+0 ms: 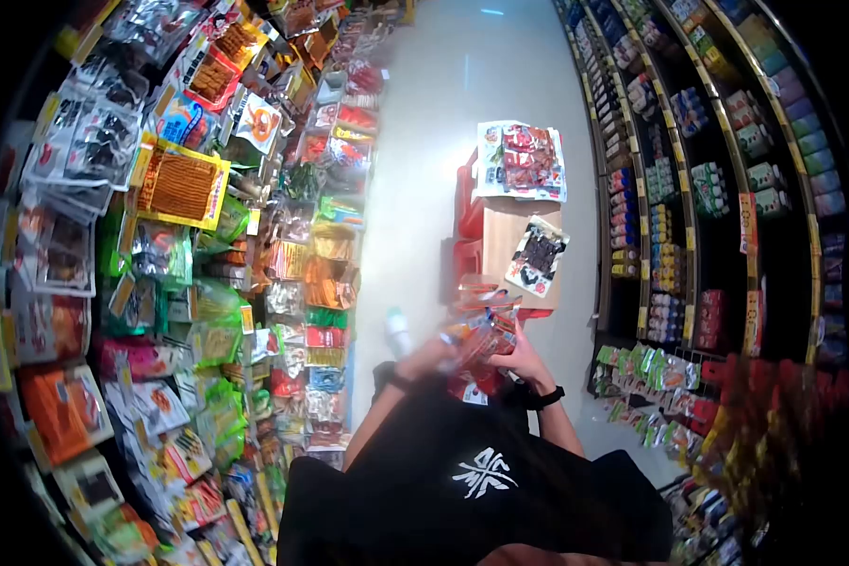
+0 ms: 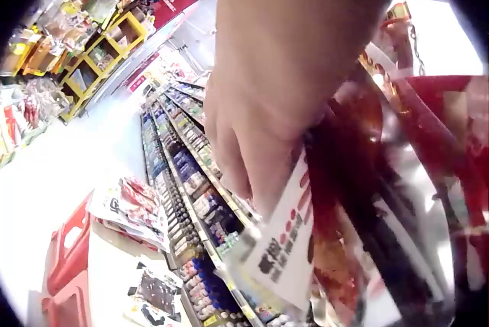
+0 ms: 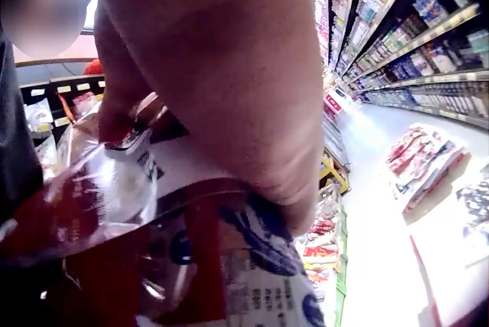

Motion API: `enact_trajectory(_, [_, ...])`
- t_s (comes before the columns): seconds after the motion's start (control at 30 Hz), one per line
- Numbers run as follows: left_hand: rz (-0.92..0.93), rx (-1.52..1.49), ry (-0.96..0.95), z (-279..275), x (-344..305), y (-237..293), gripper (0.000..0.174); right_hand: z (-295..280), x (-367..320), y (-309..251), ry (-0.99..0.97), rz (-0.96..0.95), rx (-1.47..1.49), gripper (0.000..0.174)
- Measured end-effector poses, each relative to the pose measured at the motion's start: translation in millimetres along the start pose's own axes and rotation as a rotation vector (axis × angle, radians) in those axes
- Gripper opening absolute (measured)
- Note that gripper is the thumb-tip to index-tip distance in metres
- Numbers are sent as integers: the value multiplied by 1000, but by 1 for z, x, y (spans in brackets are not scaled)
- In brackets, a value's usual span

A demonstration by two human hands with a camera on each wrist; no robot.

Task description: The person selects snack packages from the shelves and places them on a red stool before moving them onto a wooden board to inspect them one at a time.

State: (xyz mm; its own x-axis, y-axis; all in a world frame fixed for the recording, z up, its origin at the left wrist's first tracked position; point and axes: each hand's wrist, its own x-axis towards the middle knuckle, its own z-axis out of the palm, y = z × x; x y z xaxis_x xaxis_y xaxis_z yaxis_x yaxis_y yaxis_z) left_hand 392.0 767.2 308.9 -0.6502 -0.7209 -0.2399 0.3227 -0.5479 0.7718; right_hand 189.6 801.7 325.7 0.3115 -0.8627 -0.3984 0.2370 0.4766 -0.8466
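In front of the torso, both hands hold a bunch of red-and-clear plastic snack packets (image 1: 486, 338). The left hand (image 1: 426, 358), blurred in the head view, is at the bunch's left side. Up close in the left wrist view, its fingers (image 2: 244, 151) curl over packets with a white printed label (image 2: 284, 247). On the other side the right hand (image 1: 522, 360) grips the bunch, thumb along the packets. A red packet with a white and blue printed back (image 3: 263, 281) hangs under that hand in the right wrist view. Part of the bunch is hidden behind the hands.
Ahead, a wooden board (image 1: 500, 226) lies over red plastic stools (image 1: 468, 255). On it are a stack of red-and-white packets (image 1: 519, 160) and a dark-and-white packet (image 1: 540, 253). Hanging snack bags (image 1: 184, 184) line the left; shelves of bottles and cans (image 1: 665, 208) run along the right.
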Motion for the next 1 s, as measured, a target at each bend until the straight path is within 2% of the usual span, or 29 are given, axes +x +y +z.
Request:
enact_trajectory(0.1, [-20, -29, 3, -43, -26, 23, 49, 51, 23, -2, 39, 119, 81, 90])
enact_trajectory(0.13, [-29, -42, -5, -56, -33, 32, 50, 60, 32, 7, 50, 22, 32, 86])
enact_trajectory(0.27, [-55, -118, -50, -84, -61, 59, 51, 90, 53, 4, 93, 37, 35, 80])
enact_trajectory(0.37, [-93, -94, -174, -102, -64, 70, 52, 91, 67, 5, 122, 52, 38, 77])
enact_trajectory(0.4, [-115, 10, -281, -114, -57, 65, 54, 90, 70, 2, 113, 54, 3, 71])
enact_trajectory(0.5, [-384, 227, 120, -127, -30, 56, 58, 76, 84, 12, 217, 75, 58, 81])
enact_trajectory(0.53, [-292, 177, 147, -131, -19, 56, 55, 68, 90, 21, 220, 54, 8, 83])
enact_trajectory(0.6, [-148, 54, 110, -134, 6, 68, 54, 54, 110, 35, 229, 0, -87, 88])
enact_trajectory(0.63, [-81, -8, 89, -129, 19, 89, 54, 63, 122, 17, 197, -2, -32, 89])
enact_trajectory(0.67, [-66, 256, -36, -131, 49, 120, 56, 67, 144, -9, 175, -16, 34, 91])
enact_trajectory(0.77, [-241, 91, -29, -124, 95, 173, 59, 73, 175, -69, 172, -24, 51, 95])
enact_trajectory(0.8, [-197, -44, -62, -128, 116, 166, 60, 68, 187, -86, 182, -53, 3, 96])
enact_trajectory(0.87, [-142, 120, -84, -142, 153, 176, 61, 57, 205, -104, 179, -73, 9, 105])
enact_trajectory(0.9, [-119, 202, -107, -149, 171, 181, 61, 50, 211, -112, 216, -173, -110, 109])
enact_trajectory(0.97, [-165, 120, -159, -161, 207, 201, 61, 30, 225, -128, 302, -365, -370, 116])
enact_trajectory(1.0, [-199, 84, -166, -160, 220, 221, 61, 27, 233, -132, 400, -388, -123, 119])
